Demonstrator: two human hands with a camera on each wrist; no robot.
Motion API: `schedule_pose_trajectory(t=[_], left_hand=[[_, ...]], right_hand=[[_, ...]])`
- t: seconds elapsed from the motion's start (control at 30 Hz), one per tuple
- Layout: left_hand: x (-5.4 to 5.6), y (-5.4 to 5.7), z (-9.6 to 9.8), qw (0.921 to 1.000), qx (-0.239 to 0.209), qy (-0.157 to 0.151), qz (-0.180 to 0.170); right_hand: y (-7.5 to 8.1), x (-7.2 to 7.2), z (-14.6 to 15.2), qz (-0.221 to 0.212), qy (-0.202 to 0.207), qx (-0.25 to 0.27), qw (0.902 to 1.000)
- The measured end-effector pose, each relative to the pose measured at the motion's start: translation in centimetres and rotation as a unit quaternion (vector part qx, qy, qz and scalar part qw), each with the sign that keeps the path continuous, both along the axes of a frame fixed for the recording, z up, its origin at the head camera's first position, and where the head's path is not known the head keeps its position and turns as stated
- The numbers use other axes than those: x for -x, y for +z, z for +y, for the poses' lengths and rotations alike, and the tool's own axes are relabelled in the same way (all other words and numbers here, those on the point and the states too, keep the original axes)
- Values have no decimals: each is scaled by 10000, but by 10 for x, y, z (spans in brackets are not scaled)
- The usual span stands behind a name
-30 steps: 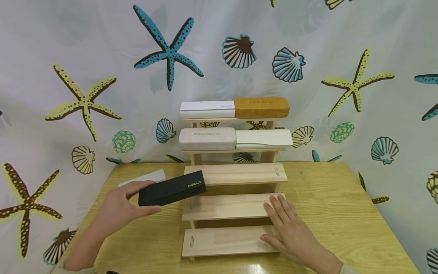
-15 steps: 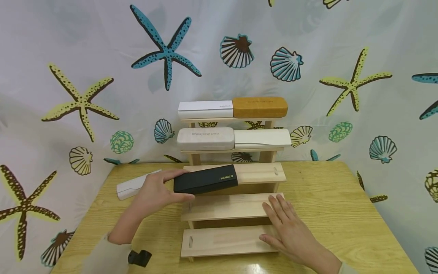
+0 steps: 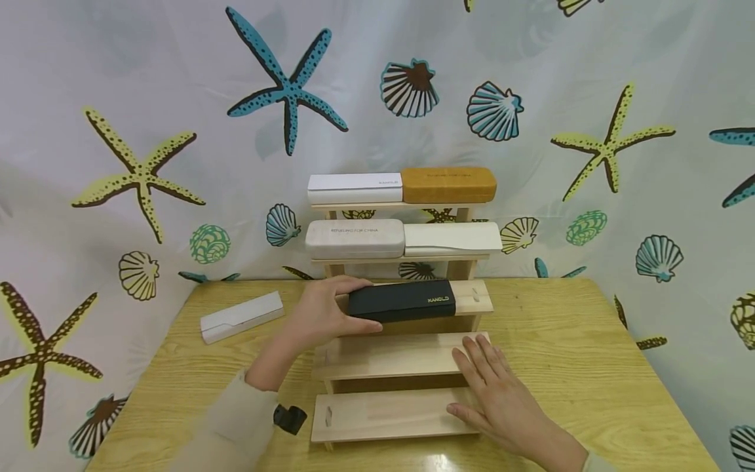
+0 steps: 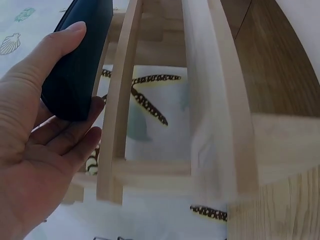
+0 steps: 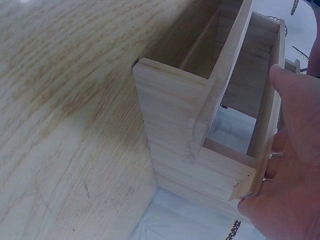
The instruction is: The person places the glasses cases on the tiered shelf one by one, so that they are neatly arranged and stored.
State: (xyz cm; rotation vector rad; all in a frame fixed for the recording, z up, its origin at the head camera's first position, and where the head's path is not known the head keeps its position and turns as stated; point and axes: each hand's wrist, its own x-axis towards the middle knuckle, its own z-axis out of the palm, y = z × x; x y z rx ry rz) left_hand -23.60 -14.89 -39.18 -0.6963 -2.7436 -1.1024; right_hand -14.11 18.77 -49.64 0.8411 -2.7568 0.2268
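My left hand (image 3: 323, 308) grips the left end of a black glasses case (image 3: 402, 301) with gold "KANOLD" lettering, thumb on the near side. The case lies along the third shelf of a tiered wooden rack (image 3: 401, 354), slightly tilted; I cannot tell whether it fully rests there. In the left wrist view, the black case (image 4: 82, 60) sits between thumb and fingers. My right hand (image 3: 501, 396) rests with straight fingers on the right end of the two lowest shelves. The right wrist view catches that hand (image 5: 295, 145) against the rack's edge.
On the top shelf stand a white case (image 3: 354, 189) and an orange-brown case (image 3: 449, 185). Below them are a pale grey case (image 3: 354, 238) and a cream case (image 3: 453, 238). A white case (image 3: 242, 316) lies on the wooden table (image 3: 578, 367), left of the rack.
My left hand has carried the black case rightward from beside the rack to the third shelf, and the case is now nearly level. The right hand has stayed in place.
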Motion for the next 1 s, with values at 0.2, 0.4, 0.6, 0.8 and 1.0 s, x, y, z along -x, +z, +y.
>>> schedule_pose_trajectory(t=[0.2,0.4,0.6,0.8,1.0], left_hand=[[11,-6,27,9996,113,-272,55],[18,-9,47,9994,165,-311,46],[25,-9,59,9995,234,-225,-12],[29,-8,68,9994,234,-237,1],[32,-8,76,9991,287,-313,62]], right_hand=[[0,0,0,29,40,83,10000],[0,0,-1,-5,85,134,9999],[1,1,0,-115,52,72,9999],[0,2,1,-87,41,9,10000],[0,1,2,-105,22,33,9999]])
